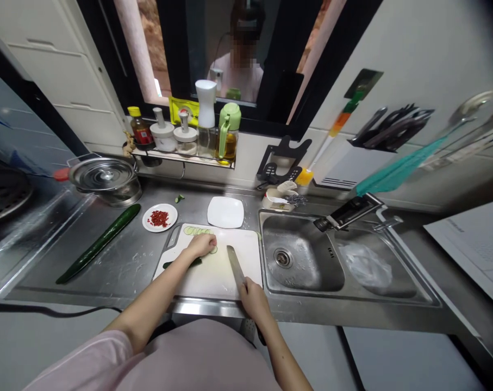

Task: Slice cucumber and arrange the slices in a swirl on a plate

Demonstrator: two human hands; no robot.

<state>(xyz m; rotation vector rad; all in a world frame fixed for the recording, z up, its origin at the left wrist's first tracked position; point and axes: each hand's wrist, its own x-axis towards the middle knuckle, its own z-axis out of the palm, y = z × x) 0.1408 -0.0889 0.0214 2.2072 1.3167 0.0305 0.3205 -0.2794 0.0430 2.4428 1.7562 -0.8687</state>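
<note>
A white cutting board (pixel 225 271) lies on the steel counter in front of me. My left hand (pixel 201 244) presses down with curled fingers on a piece of cucumber (pixel 194 262), with several thin slices (pixel 197 231) fanned along the board's far edge. My right hand (pixel 252 297) grips the handle of a knife (pixel 235 265), its blade lying over the board and pointing away from me, a little right of the cucumber.
A whole long cucumber (pixel 99 243) lies to the left on the counter. A small plate of chopped red chilli (pixel 160 218) and a white square plate (pixel 225 212) sit behind the board. The sink (pixel 303 260) is right; a lidded pot (pixel 105 178) is back left.
</note>
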